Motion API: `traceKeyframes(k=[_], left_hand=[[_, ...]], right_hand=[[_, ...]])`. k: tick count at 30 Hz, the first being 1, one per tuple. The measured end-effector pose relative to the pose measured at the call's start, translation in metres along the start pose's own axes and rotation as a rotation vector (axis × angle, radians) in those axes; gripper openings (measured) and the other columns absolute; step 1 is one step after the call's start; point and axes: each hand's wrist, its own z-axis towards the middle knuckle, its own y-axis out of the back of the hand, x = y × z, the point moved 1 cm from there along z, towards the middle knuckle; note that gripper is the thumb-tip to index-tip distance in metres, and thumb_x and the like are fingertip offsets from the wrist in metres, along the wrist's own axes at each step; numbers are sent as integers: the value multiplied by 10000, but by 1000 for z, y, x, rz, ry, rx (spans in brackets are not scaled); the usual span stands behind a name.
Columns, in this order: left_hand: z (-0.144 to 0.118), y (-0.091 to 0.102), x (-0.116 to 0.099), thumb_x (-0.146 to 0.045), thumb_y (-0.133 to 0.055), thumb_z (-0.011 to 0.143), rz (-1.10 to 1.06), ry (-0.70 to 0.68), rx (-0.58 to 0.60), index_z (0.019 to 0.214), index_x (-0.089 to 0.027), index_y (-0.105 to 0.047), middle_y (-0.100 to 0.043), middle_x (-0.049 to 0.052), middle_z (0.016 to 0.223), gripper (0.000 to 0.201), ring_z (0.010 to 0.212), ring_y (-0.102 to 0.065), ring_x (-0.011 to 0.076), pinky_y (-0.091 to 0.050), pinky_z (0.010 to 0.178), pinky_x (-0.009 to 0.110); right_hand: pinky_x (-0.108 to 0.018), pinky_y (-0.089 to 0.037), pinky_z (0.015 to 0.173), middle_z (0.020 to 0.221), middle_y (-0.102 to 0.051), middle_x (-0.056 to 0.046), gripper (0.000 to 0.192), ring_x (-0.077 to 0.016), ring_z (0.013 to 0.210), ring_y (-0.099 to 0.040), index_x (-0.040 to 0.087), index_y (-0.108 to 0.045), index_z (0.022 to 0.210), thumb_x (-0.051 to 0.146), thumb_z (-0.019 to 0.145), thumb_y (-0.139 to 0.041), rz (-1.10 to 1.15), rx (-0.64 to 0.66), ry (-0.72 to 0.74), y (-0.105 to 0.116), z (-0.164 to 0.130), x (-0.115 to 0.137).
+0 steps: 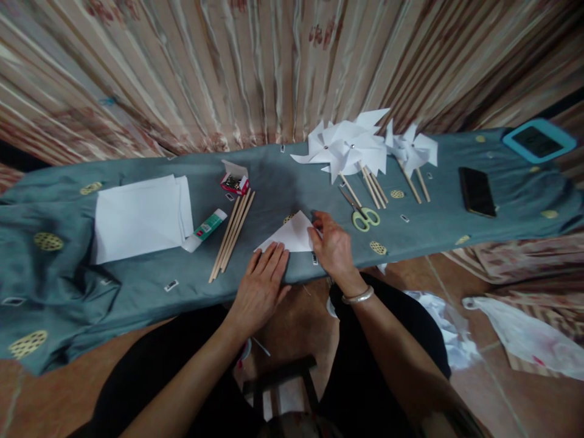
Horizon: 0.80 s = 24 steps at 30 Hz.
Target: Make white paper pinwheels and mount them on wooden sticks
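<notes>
Folded paper (292, 236) partly hidden under both hands, toward six o'clock. Box (234, 180) contents too small to tell. Bench (524, 201) cut off at three and nine o'clock.
</notes>
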Motion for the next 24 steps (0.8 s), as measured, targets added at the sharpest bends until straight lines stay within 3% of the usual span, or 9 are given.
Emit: traceKeyframes(k=[4, 8, 12, 17, 24], left_hand=[[1, -1, 1, -300, -528, 924, 9, -4, -4, 1415, -21, -422, -466, 203, 1481, 575, 1394, -409, 334, -353, 1140, 519], [1, -4, 1, -313, -528, 916, -14, 10, -6, 1417, -21, -425, -453, 216, 1487, 590, 1410, -384, 338, -332, 1150, 537], [1, -8, 1, -314, -535, 910, -1, 12, -27, 1408, -20, -439, -470, 222, 1472, 587, 1404, -394, 340, -314, 1159, 534], [2, -10, 2, -307, -523, 910, 56, -23, -76, 1376, -13, -475, -509, 224, 1438, 552, 1359, -449, 357, -357, 1122, 536], [3, -13, 4, -268, -515, 899, 59, -41, -139, 1369, -7, -483, -531, 231, 1414, 539, 1332, -477, 369, -374, 1098, 538]], right_hand=[[-434, -486, 916, 1181, -682, -200, 423, -301, 1057, -609, 24, -514, 1327, 205, 956, -421, -101, -29, 99, -1, -5, 4], [-479, -402, 1041, 1436, -506, -212, 476, -311, 1272, -478, 45, -440, 1404, 244, 973, -404, -144, -63, 184, -1, -16, 11], [-461, -362, 1083, 1468, -463, -219, 532, -313, 1310, -435, 23, -422, 1415, 320, 973, -436, -89, -25, 219, -2, -29, 23], [-444, -342, 1101, 1469, -469, -198, 504, -296, 1326, -417, 29, -413, 1422, 267, 979, -393, -50, 1, 246, -8, -35, 34], [-452, -338, 1100, 1485, -456, -184, 499, -286, 1330, -416, 57, -410, 1427, 221, 956, -418, -47, 33, 179, -13, -32, 39]])
